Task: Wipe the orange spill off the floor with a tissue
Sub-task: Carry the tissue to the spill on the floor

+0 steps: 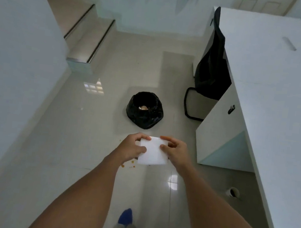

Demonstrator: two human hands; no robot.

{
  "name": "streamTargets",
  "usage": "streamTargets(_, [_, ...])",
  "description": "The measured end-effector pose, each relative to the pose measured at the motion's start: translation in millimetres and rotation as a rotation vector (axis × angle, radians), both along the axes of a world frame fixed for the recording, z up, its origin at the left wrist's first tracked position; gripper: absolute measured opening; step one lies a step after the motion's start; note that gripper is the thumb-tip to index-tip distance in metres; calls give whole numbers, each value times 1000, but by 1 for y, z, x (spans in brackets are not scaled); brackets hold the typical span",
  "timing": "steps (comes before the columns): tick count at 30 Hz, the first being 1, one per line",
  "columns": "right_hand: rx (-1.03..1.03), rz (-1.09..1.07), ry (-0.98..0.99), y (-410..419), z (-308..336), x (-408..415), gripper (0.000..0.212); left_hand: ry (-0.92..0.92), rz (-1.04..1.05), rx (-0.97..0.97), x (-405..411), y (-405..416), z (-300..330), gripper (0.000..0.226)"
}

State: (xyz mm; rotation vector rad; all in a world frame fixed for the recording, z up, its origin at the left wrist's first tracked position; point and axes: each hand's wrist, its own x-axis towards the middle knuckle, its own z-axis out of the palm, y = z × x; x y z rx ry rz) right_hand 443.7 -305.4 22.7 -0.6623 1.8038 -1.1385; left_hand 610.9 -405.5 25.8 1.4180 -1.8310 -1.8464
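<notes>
A white folded tissue point(152, 152) is held out in front of me, well above the floor. My left hand point(133, 147) pinches its left edge and my right hand point(174, 149) pinches its right edge. Small orange specks of the spill point(131, 164) lie on the glossy tiled floor point(87, 144) just below and left of the tissue. The tissue and my hands hide whatever of the spill lies beneath them.
A bin lined with a black bag point(145, 109) stands on the floor beyond my hands, with something pale inside. A black chair point(209, 73) is tucked by a white desk point(260, 88) at right. White furniture runs along the left. My blue shoe point(126, 216) shows below.
</notes>
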Motion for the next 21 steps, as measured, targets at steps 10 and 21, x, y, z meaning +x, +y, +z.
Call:
streamTargets(10, [107, 74, -10, -71, -36, -11, 29, -43, 21, 25, -12, -69, -44, 43])
streamTargets(21, [189, 214, -84, -157, -122, -70, 28, -148, 133, 42, -62, -130, -118, 45])
